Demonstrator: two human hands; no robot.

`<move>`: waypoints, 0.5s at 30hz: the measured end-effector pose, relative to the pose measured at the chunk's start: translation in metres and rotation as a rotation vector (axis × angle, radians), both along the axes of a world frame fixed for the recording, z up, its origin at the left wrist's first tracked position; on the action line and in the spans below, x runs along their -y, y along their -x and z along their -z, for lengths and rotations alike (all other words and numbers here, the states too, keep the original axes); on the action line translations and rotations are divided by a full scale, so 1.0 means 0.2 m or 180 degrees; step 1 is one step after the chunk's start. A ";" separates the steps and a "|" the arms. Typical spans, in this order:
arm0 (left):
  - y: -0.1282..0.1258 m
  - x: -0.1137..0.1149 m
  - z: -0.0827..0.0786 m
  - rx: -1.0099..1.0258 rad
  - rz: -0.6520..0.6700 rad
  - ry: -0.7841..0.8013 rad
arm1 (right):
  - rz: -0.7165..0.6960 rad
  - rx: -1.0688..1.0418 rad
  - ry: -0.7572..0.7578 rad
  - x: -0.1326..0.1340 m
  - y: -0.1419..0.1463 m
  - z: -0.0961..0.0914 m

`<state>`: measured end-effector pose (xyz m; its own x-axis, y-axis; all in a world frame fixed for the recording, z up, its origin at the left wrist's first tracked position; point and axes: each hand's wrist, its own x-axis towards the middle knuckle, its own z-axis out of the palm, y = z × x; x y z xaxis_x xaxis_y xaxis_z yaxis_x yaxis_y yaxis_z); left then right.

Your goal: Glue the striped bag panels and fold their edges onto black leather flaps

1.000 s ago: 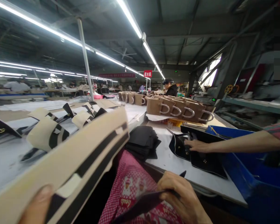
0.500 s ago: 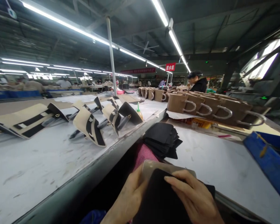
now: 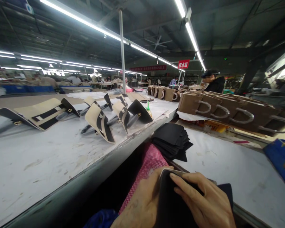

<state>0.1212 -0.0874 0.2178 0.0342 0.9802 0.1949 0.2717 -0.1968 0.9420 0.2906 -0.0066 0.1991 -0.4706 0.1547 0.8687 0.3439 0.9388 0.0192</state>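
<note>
Low in the head view, my left hand [image 3: 144, 193] grips the left edge of a black flat panel [image 3: 171, 202] with a pale edge along its top. My right hand [image 3: 204, 196] presses its fingers onto the panel's black face near the upper corner, its thumb hidden. The lower part of the panel runs out of the picture. Just beyond my hands a stack of black pieces [image 3: 172, 139] lies on the near corner of the right table. A pink checked cloth [image 3: 147, 167] hangs below the stack, beside my left hand.
On the left table [image 3: 61, 158] stand several beige-and-black bag pieces [image 3: 98, 122] with gold clasps, near a green-tipped bottle [image 3: 148, 110]. Brown bags [image 3: 216, 109] with wrapped handles line the right table. A blue bin [image 3: 280, 158] sits at the right. A person [image 3: 215, 84] is behind the bags.
My hands have shifted slightly right with the panel and drawn closer together at its upper edge. Less of its pale side shows. The whole view has turned a little left.
</note>
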 end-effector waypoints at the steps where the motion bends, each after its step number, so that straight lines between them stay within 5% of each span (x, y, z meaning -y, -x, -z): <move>1: 0.00 0.00 0.00 0.0122 0.0077 -0.0006 | -0.0001 0.0000 0.0014 0.00 0.00 0.00; 6: 0.02 0.01 0.02 -0.0290 0.0069 -0.0354 | -0.0045 -0.0020 0.0128 0.00 -0.01 0.02; 15: 0.05 0.03 0.08 -0.0462 -0.0076 -0.0069 | -0.0085 0.0068 0.0265 0.00 -0.02 0.01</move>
<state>0.1109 -0.0928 0.2024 0.0404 0.9767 0.2106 0.4097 -0.2085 0.8881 0.2950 -0.0071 0.1970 -0.4937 0.2129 0.8431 0.3190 0.9463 -0.0522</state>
